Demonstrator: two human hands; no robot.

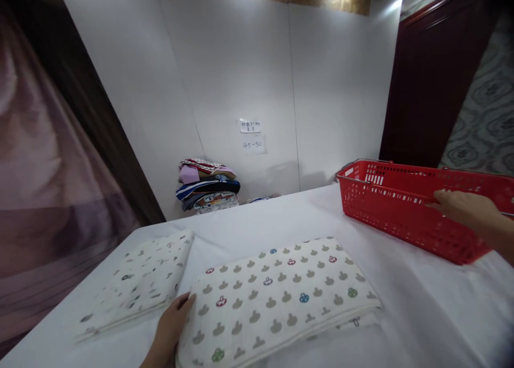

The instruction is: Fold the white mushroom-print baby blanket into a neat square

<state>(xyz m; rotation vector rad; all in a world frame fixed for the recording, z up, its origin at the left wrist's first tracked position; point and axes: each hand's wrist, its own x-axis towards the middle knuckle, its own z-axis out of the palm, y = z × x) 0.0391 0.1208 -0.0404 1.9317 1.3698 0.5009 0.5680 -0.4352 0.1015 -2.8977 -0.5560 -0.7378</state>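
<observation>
A folded cream cloth with a mushroom print (277, 298) lies on the white table (421, 303) right in front of me. My left hand (172, 325) rests against its left edge, thumb on top and fingers tucked under or beside the fabric. A second folded cloth with a fainter print (140, 282) lies just to the left of that hand. My right hand (463, 210) reaches to the right and lies over the near rim of a red plastic basket (385, 202), fingers curled on the rim.
A stack of folded colourful clothes (206, 186) sits at the table's far edge against the white wall. Two paper labels (252, 135) hang on that wall. A dark wooden door (429, 79) stands at the right, a curtain (36, 159) at the left.
</observation>
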